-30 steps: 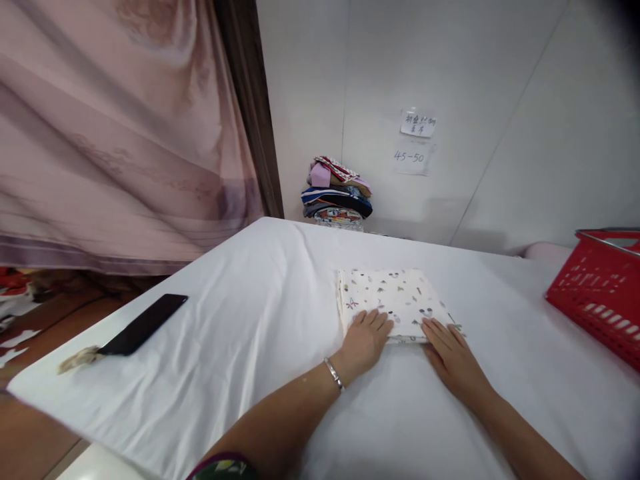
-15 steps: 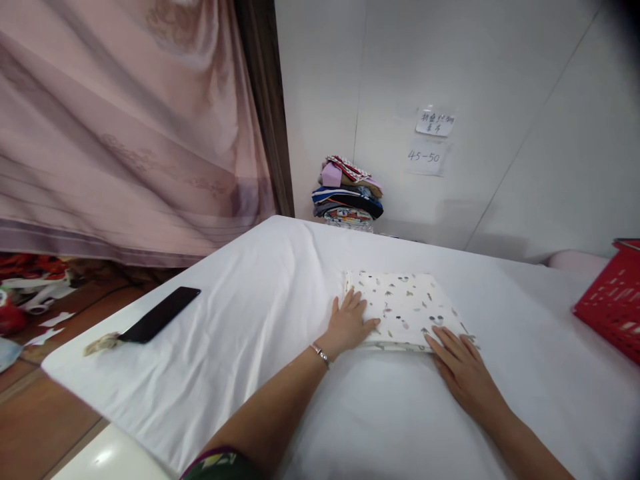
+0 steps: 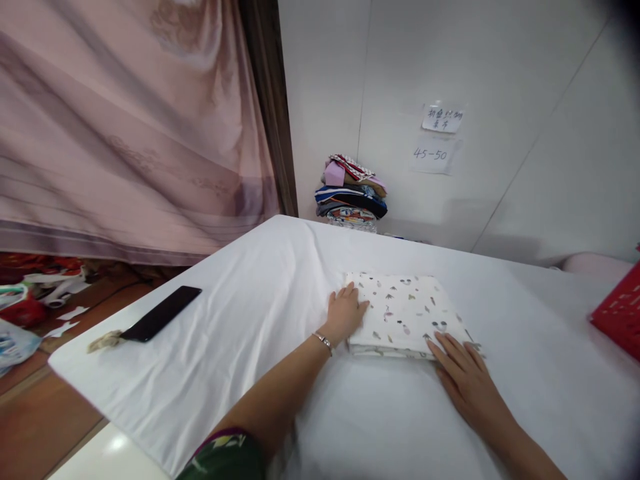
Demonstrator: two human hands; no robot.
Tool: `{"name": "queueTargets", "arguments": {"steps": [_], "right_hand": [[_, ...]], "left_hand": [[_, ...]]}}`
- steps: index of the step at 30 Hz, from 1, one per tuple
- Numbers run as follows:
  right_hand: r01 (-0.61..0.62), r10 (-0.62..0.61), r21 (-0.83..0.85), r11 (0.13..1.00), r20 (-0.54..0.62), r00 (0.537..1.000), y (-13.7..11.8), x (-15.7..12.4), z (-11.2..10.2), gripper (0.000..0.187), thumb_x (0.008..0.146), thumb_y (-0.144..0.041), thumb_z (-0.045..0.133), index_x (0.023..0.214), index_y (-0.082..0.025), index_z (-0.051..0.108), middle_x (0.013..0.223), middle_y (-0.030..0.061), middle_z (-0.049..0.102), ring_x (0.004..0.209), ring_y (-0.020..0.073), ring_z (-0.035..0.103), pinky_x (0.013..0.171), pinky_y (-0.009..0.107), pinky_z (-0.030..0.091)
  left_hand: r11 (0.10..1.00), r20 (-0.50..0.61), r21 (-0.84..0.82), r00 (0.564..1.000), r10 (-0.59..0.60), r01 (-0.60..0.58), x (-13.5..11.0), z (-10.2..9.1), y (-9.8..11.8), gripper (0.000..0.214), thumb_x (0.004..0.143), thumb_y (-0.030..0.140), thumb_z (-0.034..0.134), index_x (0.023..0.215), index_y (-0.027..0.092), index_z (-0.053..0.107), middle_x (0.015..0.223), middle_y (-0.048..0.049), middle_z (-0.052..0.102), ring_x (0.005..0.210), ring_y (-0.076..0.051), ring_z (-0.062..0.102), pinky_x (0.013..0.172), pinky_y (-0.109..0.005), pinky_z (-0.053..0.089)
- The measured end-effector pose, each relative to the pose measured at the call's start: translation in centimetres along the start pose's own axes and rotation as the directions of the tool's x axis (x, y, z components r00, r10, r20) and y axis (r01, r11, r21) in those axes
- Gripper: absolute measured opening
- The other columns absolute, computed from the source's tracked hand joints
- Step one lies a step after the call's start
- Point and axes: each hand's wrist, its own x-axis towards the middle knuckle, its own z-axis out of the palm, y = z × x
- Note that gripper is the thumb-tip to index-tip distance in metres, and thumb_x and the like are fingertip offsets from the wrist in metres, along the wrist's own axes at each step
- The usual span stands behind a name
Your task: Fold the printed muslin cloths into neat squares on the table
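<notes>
A folded white cloth (image 3: 400, 310) with a small leaf and plant print lies flat on the white-covered table. My left hand (image 3: 345, 313) rests at its left edge, fingers stretched out and thumb pointing onto the cloth. A bracelet circles that wrist. At the cloth's near right corner lies my right hand (image 3: 461, 373), fingers extended over the print. Neither hand grips the cloth. Several layers show along its near edge.
Left on the white tablecloth (image 3: 240, 313) is a black phone (image 3: 163, 313) with a pale strap. A red plastic basket (image 3: 623, 313) stands at the right edge. Folded fabrics (image 3: 351, 190) are stacked beyond the table by the wall. A pink curtain (image 3: 125, 133) hangs at left.
My left hand has slid back from the top of the cloth to its left edge. My right hand stays at the near right corner. The view has turned slightly left.
</notes>
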Motion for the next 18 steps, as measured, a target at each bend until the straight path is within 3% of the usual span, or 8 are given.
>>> {"name": "queueTargets", "arguments": {"steps": [4, 9, 18], "right_hand": [[0.017, -0.017, 0.0, 1.0, -0.019, 1.0, 0.2, 0.0, 0.2, 0.048, 0.091, -0.028, 0.038, 0.139, -0.025, 0.035, 0.144, 0.0053, 0.037, 0.132, 0.0248, 0.031, 0.105, 0.049, 0.028], [0.027, -0.027, -0.001, 1.0, -0.031, 0.999, 0.3, 0.0, 0.1, 0.05, 0.09, -0.028, 0.039, 0.139, -0.026, 0.034, 0.143, 0.0047, 0.037, 0.132, 0.0252, 0.031, 0.103, 0.048, 0.029], [0.041, -0.04, 0.008, 0.999, -0.026, 0.999, 0.6, -0.1, 0.2, 0.052, 0.089, -0.029, 0.04, 0.141, -0.027, 0.031, 0.144, 0.0044, 0.035, 0.132, 0.0248, 0.032, 0.104, 0.048, 0.029]], "left_hand": [[0.989, -0.127, -0.1, 0.985, -0.12, 0.107, 2.4, -0.6, -0.6, 0.023, 0.087, 0.034, 0.047, 0.101, 0.018, 0.056, 0.113, -0.009, 0.057, 0.105, -0.021, 0.053, 0.089, -0.032, 0.039], [0.907, -0.062, -0.274, 0.936, -0.348, 0.319, 5.5, -0.3, -1.1, 0.018, 0.083, 0.036, 0.053, 0.087, 0.019, 0.055, 0.103, -0.0075, 0.058, 0.094, -0.019, 0.056, 0.076, -0.027, 0.04], [0.866, -0.049, -0.295, 0.899, -0.435, 0.404, 6.6, 0.9, -1.5, 0.024, 0.08, 0.04, 0.055, 0.088, 0.018, 0.053, 0.105, -0.0094, 0.059, 0.092, -0.019, 0.057, 0.073, -0.027, 0.04]]}}
